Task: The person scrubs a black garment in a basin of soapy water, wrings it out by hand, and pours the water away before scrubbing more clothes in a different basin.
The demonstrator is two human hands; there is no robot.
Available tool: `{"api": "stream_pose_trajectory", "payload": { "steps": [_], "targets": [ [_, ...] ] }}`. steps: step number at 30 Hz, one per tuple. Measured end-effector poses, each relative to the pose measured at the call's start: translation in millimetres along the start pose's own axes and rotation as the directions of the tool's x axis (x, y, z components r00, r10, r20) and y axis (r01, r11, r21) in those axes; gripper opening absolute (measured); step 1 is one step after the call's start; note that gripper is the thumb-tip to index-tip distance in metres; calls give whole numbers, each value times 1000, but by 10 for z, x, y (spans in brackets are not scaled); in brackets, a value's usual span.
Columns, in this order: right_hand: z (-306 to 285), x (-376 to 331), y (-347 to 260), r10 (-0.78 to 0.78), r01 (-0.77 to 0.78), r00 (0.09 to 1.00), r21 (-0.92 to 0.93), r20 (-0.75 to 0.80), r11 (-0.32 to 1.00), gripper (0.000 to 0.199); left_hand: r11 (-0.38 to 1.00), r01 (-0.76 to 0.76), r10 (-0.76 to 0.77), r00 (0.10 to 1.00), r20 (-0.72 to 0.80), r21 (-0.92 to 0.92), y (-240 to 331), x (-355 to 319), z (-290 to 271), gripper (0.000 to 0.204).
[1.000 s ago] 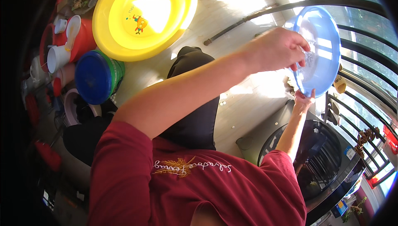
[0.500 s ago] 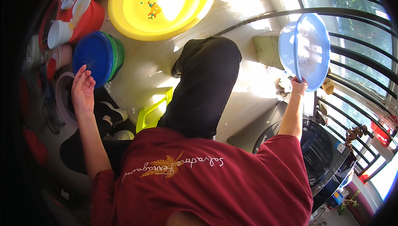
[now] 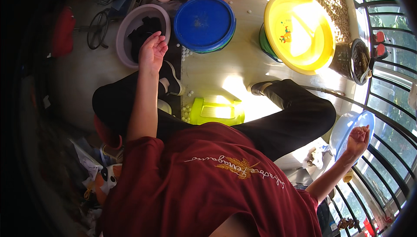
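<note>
My left hand (image 3: 153, 53) is raised, palm partly up, fingers loosely bent and apart, with nothing in it. Behind it is a pale mauve basin (image 3: 123, 28) with dark cloth (image 3: 138, 33) inside. Far to the right, my right hand (image 3: 358, 140) overlaps the inside of a light blue basin (image 3: 340, 135) beside the window bars. Its fingers are curled in; whatever they may hold is hidden. Contact between this hand and the basin is unclear.
Ahead stand a bucket with a blue lid (image 3: 204, 23) and a tilted yellow basin (image 3: 321, 61). A lime-green stool (image 3: 217, 112) sits between my legs. Small white balls (image 3: 186, 53) dot the floor. Black bars (image 3: 393, 69) line the window at right.
My view has swung left, shifting the scene rightward. The right hand has let go of the blue basin's rim and now shows over its inside, fingers curled. The left hand stays raised.
</note>
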State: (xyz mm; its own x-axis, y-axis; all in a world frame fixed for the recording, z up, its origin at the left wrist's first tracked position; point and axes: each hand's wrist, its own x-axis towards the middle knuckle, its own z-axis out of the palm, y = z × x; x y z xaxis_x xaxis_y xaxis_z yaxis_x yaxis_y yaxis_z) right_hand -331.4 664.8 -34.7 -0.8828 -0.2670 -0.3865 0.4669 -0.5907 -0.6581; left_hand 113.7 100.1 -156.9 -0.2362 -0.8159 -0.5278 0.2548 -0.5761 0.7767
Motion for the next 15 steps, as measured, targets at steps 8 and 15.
{"api": "stream_pose_trajectory", "payload": {
  "steps": [8, 15],
  "targets": [
    [2195, -310, 2153, 405, -222, 880, -540, 248, 812, 22, 993, -40, 7, 958, -286, -109, 754, 902, -1227, 10],
    [3074, -862, 4515, 897, -503, 442, -820, 27, 273, 16, 783, -371, 508, 845, -168, 499, 2518, 1200, -2105, 27]
  ]
}}
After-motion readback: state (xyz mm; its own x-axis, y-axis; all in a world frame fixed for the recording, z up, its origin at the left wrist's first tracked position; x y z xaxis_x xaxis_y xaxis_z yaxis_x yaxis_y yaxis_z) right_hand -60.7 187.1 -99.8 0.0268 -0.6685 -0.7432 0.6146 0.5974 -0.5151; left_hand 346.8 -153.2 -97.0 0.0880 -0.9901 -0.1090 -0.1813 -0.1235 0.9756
